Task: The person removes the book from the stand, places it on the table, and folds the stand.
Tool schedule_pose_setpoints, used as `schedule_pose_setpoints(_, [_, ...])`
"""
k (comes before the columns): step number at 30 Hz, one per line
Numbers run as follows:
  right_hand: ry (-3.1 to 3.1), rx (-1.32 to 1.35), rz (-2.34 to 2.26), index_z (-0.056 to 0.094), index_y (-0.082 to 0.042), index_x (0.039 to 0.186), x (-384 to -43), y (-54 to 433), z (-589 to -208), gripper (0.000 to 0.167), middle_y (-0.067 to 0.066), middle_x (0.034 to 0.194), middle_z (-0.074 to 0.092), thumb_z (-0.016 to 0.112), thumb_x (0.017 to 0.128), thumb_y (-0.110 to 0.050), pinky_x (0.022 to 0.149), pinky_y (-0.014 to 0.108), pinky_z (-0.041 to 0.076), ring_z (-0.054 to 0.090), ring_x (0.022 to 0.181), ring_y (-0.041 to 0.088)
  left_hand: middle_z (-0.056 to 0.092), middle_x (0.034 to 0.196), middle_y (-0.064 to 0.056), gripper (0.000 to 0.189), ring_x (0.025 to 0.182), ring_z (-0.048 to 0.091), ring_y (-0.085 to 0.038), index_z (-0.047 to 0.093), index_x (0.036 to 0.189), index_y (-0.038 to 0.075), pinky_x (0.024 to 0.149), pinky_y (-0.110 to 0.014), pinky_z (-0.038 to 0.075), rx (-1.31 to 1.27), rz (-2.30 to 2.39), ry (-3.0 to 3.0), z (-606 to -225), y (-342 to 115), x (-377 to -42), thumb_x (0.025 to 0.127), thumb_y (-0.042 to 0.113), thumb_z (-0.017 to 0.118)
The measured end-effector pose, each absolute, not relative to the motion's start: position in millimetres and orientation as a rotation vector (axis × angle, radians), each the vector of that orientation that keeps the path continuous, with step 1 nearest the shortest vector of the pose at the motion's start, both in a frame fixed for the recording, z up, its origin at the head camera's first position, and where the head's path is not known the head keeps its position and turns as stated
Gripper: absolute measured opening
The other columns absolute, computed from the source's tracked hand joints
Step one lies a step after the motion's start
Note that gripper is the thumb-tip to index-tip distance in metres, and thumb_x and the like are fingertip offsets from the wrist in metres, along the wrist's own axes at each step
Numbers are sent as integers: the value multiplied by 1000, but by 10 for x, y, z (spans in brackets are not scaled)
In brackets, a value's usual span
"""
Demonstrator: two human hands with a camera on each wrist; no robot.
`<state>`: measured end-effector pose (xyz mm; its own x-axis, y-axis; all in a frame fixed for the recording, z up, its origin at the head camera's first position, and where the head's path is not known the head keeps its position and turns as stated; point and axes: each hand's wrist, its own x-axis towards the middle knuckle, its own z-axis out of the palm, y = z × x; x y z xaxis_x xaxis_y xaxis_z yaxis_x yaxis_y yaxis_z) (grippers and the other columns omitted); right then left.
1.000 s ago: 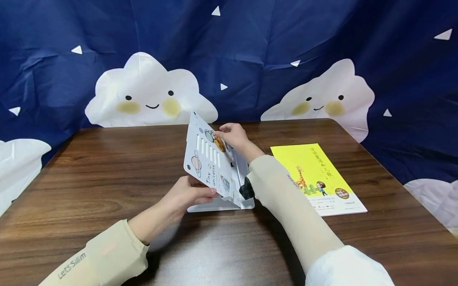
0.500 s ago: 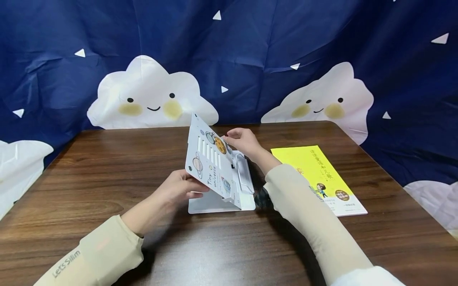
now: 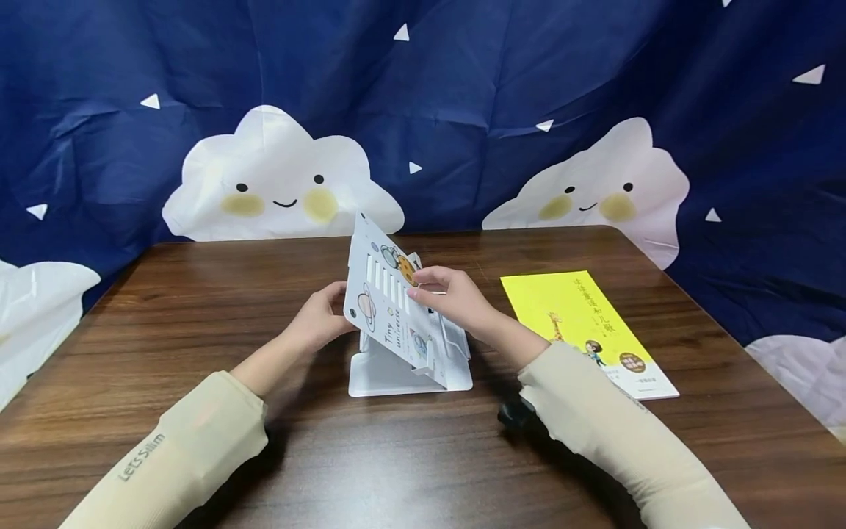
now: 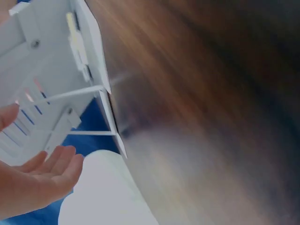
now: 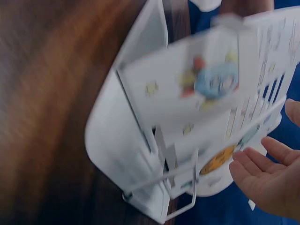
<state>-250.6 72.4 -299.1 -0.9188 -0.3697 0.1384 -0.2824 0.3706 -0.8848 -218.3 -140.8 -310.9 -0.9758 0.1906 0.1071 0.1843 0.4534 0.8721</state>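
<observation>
A white metal book stand [image 3: 380, 327], printed with planets and "Tiny universe", stands on the table with its panel tilted up from a flat base [image 3: 396, 384]. My left hand [image 3: 317, 316] is at the panel's left edge, fingers partly hidden behind it. In the left wrist view those fingers are extended, with the thumb apart, beside the panel's back and its wire support [image 4: 70, 96]. My right hand [image 3: 463, 297] is at the panel's printed front, fingers loosely extended, gripping nothing. A wire frame [image 5: 194, 183] sticks out near the base in the right wrist view.
A yellow-and-white book [image 3: 555, 294] with a giraffe on its cover lies flat to the right of the stand. The brown wooden table [image 3: 198, 294] reaches back to a dark blue curtain [image 3: 449, 88] with smiling clouds.
My left hand has let go of the panel's lower edge and moved up and back behind it. My right hand has come from the upper edge down and right. The panel stays tilted.
</observation>
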Motion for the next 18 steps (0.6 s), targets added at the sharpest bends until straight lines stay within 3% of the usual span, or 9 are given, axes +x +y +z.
schedule_pose_setpoints(12, [2497, -736, -1608, 46, 1, 120, -2023, 661, -3026, 51, 12, 122, 46, 65, 78, -21, 87, 39, 37, 43, 109, 25, 52, 110, -19, 64, 94, 48, -27, 39, 123, -2, 84, -41, 37, 617, 1491, 2736, -3169, -1373, -2288, 67, 4, 68])
schedule_pose_setpoints(18, [2582, -820, -1438, 41, -8, 127, -1904, 637, -3109, 67, 8, 123, 44, 71, 70, -28, 91, 36, 33, 41, 108, 19, 54, 106, -20, 57, 88, 49, -25, 40, 120, -5, 78, -36, 41, 747, 1485, 2687, -3268, -1404, -2399, 70, 5, 67])
